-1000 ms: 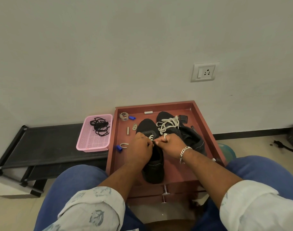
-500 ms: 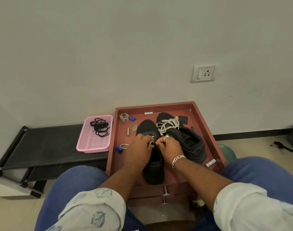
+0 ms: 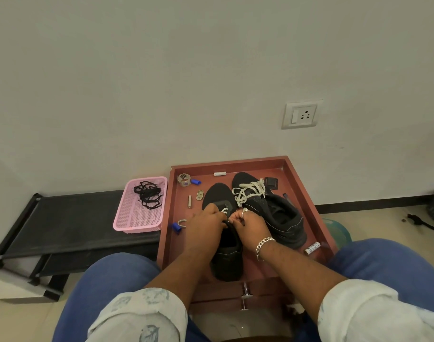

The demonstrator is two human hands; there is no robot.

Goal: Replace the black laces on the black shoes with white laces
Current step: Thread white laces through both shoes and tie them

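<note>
Head view, the only one. Both hands sit together over the near shoe (image 3: 227,253), which lies toe-away at the centre of the tray (image 3: 307,191). The left hand (image 3: 204,227) and right hand (image 3: 250,225) have their fingers curled in at the throat of the shoe, knuckle to knuckle, apparently pinching the white lace (image 3: 225,210); the fingertips hide the exact grip. A short loop of that lace shows just past the left knuckles, at 12 o'clock from the hands.

What changed: a second ago the right forearm lay across the far shoe (image 3: 275,213) and covered its heel. Now the right wrist has drawn in toward the near shoe, so the far shoe's opening and a small white cylinder (image 3: 312,250) at 4 o'clock on the tray are uncovered. The hands have closed tighter on one spot, and the left has crept slightly toward the toe.

I judge this means threading goes on at the low eyelets of the near shoe, with most rows not yet laced. The far shoe, at 1 o'clock from the hands, carries a loose white lacing (image 3: 249,193) across its front, seemingly finished or nearly so. The black laces (image 3: 148,197) lie bundled in the pink basket (image 3: 137,224) at 10 o'clock, off the tray.
</note>
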